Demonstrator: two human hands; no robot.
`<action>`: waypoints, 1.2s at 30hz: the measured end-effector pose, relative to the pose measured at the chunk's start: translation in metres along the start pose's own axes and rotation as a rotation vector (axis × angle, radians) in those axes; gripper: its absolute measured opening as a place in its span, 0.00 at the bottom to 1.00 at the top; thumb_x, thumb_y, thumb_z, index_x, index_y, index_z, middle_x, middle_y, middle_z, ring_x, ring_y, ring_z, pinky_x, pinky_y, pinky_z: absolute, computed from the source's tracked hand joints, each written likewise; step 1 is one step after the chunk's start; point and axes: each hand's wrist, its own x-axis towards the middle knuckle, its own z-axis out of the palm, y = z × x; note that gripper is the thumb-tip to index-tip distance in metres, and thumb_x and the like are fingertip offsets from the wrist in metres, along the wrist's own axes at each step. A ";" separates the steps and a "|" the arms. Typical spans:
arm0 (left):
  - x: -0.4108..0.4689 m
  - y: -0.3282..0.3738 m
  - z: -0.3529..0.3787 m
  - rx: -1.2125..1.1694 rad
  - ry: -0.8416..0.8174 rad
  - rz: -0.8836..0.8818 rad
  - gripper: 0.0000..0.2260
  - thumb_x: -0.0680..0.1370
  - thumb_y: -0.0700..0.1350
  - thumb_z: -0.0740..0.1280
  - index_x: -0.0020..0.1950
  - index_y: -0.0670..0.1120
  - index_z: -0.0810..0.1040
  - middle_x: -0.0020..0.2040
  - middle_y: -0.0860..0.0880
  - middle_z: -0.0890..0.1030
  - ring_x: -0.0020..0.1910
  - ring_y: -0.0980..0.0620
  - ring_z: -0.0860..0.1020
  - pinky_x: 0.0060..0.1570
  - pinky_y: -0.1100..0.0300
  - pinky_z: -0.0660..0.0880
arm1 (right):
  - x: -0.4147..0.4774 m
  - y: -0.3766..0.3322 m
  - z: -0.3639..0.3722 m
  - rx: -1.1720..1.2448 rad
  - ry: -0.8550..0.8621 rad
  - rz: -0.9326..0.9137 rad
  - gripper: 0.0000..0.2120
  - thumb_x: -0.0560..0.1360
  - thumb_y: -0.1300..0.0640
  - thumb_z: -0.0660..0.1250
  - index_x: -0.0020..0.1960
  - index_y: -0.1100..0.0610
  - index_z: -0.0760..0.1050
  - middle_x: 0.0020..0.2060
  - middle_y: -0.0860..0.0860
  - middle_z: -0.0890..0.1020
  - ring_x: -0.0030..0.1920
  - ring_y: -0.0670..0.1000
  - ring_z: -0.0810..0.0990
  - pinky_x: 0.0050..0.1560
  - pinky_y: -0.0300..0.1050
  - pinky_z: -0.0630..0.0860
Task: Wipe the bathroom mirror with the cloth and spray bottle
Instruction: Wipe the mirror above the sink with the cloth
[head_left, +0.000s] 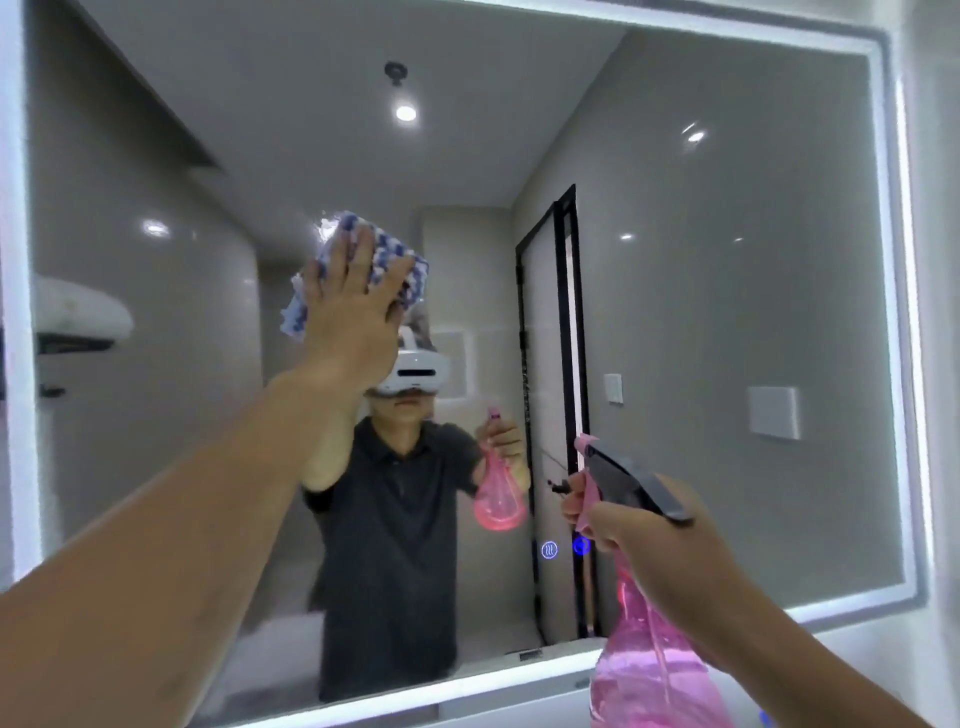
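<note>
A large wall mirror (727, 286) with a lit white border fills the view. My left hand (353, 312) presses a blue-and-white checked cloth (387, 249) flat against the glass, a little left of the mirror's middle, fingers spread over it. My right hand (654, 540) holds a pink spray bottle (649, 670) by its neck at the lower right; its grey trigger head (628, 483) and pink nozzle point at the mirror. The bottle is close to the glass but apart from it. The mirror reflects a person in a dark shirt with the same cloth and bottle.
Two glowing blue touch icons (549, 550) sit low on the mirror near the bottle's nozzle. A white ledge (519, 701) runs under the mirror's bottom edge. The reflection shows grey tiled walls, a black-framed glass door (563, 364) and ceiling lights.
</note>
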 end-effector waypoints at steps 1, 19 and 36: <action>-0.019 0.003 0.006 -0.007 -0.003 0.077 0.24 0.80 0.47 0.56 0.75 0.54 0.54 0.78 0.46 0.43 0.76 0.44 0.40 0.72 0.45 0.37 | 0.000 -0.002 0.002 -0.010 -0.015 -0.004 0.18 0.68 0.70 0.60 0.25 0.52 0.75 0.17 0.44 0.67 0.18 0.42 0.59 0.19 0.30 0.59; 0.080 -0.092 -0.057 0.059 -0.138 -0.149 0.27 0.80 0.45 0.56 0.76 0.52 0.49 0.78 0.43 0.40 0.75 0.44 0.36 0.72 0.43 0.42 | 0.043 -0.099 0.051 0.144 -0.007 -0.099 0.11 0.55 0.62 0.63 0.30 0.52 0.82 0.27 0.48 0.82 0.40 0.60 0.80 0.53 0.67 0.73; 0.079 -0.086 -0.041 -0.031 -0.038 -0.069 0.22 0.80 0.47 0.56 0.74 0.52 0.59 0.78 0.43 0.48 0.76 0.43 0.43 0.72 0.42 0.44 | 0.012 -0.089 0.021 -0.174 0.112 -0.119 0.19 0.61 0.62 0.61 0.50 0.68 0.69 0.41 0.71 0.75 0.37 0.64 0.76 0.39 0.67 0.73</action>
